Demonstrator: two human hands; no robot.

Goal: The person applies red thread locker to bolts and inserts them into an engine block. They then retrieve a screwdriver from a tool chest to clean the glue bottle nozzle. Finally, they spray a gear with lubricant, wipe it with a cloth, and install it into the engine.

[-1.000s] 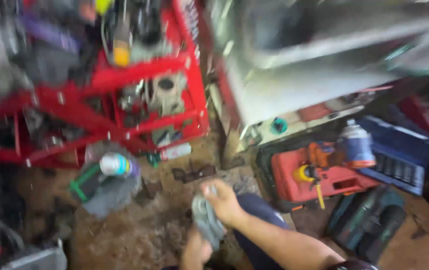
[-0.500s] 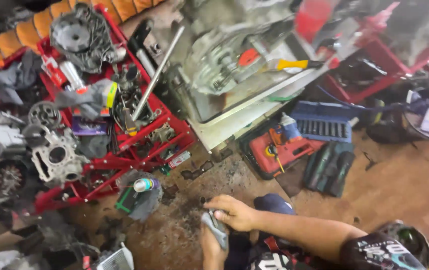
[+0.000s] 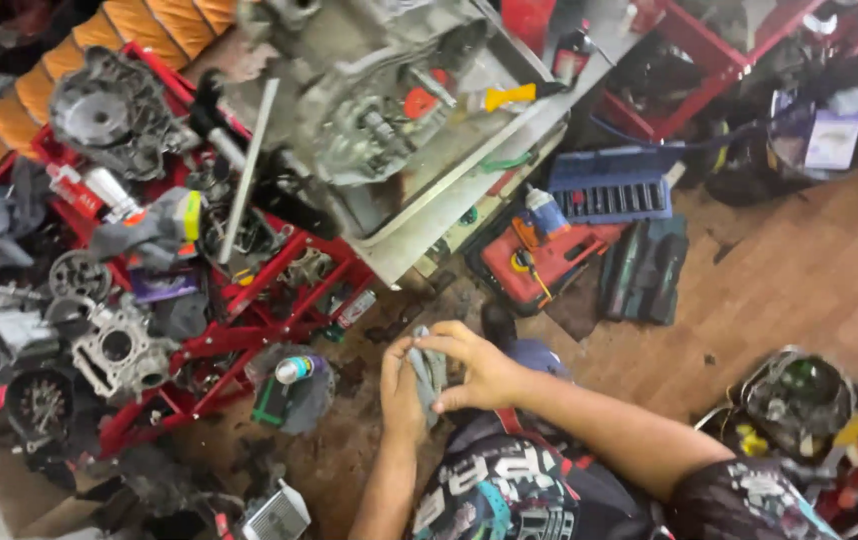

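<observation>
Head view, crumpled grey rag (image 3: 429, 372), left hand (image 3: 401, 392) and right hand (image 3: 481, 368) grips closed around it

Rag (image 3: 429, 372): grey, soiled cloth, crumpled and bunched upright; pinched between left hand (image 3: 401, 392) and right hand (image 3: 477, 368), both closed on it; held above dirty floor, near the knee, low centre of view.

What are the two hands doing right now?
Left hand: closed on the grey rag.
Right hand: closed on the same grey rag, fingers curled over it.
</observation>
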